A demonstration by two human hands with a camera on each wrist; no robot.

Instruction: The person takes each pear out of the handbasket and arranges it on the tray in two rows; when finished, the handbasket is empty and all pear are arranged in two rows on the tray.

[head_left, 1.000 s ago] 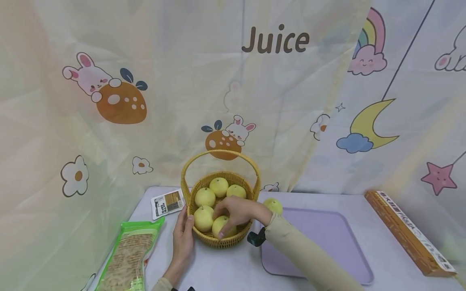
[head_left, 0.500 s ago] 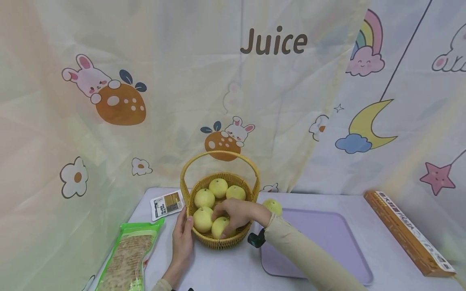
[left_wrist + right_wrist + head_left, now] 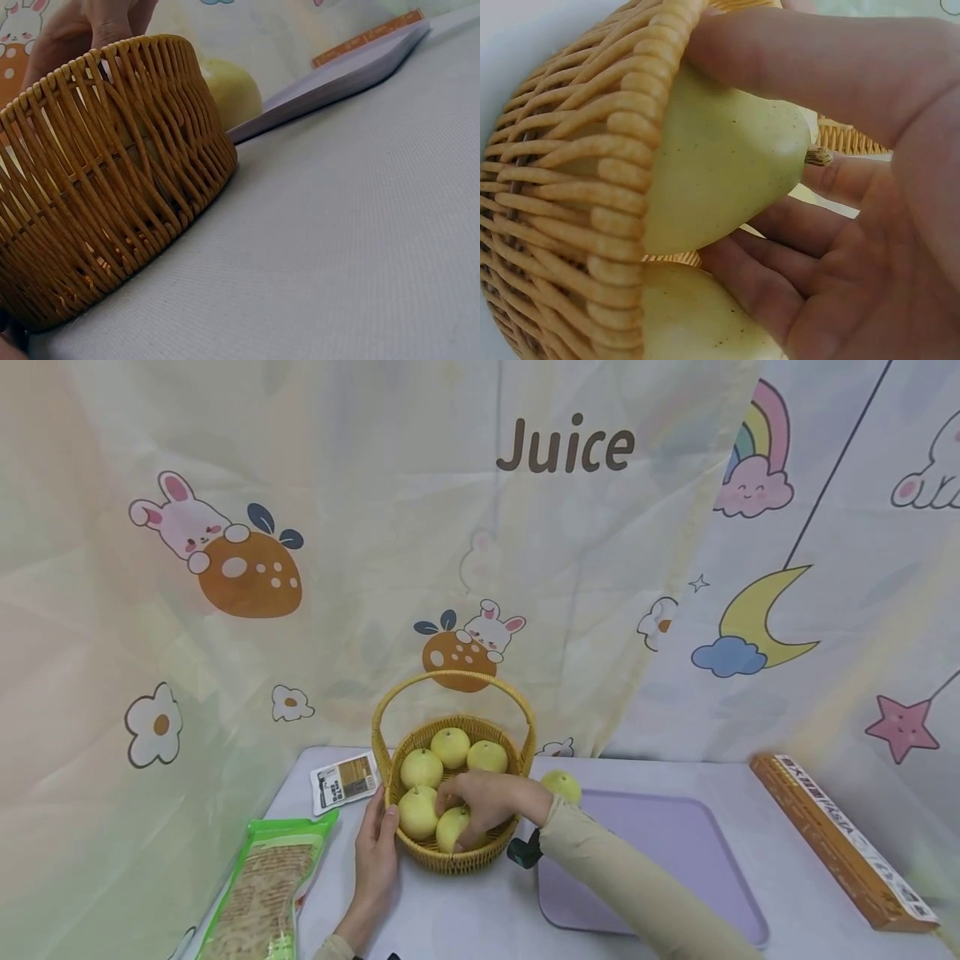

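A wicker basket [image 3: 450,860] with a tall arched handle stands on the table and holds several yellow-green pears [image 3: 451,747]. My left hand [image 3: 377,843] holds the basket's left side, with the thumb at the rim. Inside the basket, my right hand [image 3: 491,806] grips the front pear [image 3: 451,829] from above and from the right. The right wrist view shows this pear [image 3: 727,165] between thumb and fingers, its stem towards the palm, close against the basket wall. Another pear [image 3: 697,315] lies beside it. In the left wrist view the basket wall [image 3: 112,172] hides most of what is inside.
A lilac tray [image 3: 660,860] lies right of the basket, with a single pear [image 3: 562,786] by its back left corner. Farther right is a long orange-brown box [image 3: 840,843]. On the left are a green-edged food bag [image 3: 262,885] and a small white packet [image 3: 345,782].
My right hand has shifted very slightly to the right on the front pear, its thumb moving from the pear's front towards its right side. The left hand and basket stay put.
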